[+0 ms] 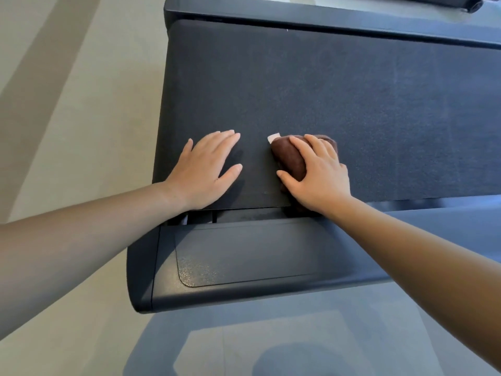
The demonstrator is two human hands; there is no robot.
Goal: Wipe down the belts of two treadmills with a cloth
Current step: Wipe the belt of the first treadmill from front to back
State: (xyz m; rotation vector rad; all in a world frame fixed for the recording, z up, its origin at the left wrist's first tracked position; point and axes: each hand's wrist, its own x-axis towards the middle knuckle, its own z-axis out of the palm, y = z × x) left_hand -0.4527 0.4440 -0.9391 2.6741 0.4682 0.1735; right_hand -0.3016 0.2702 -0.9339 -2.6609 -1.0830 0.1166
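Observation:
A dark textured treadmill belt [339,99] fills the upper middle of the head view. My left hand [206,168] lies flat on the belt near its left end, fingers straight and spread. To its right, my right hand [318,175] grips a bunched brown cloth [290,158] against the belt near the belt's near edge. A small white tag [273,138] sticks out from the cloth's far left corner. Part of the cloth is hidden under my right palm.
The treadmill's dark plastic side rail [244,259] runs along the near edge below my hands. Another dark rail [298,17] borders the far side. Pale floor [67,104] lies to the left, and grey-blue floor [271,343] lies in the foreground.

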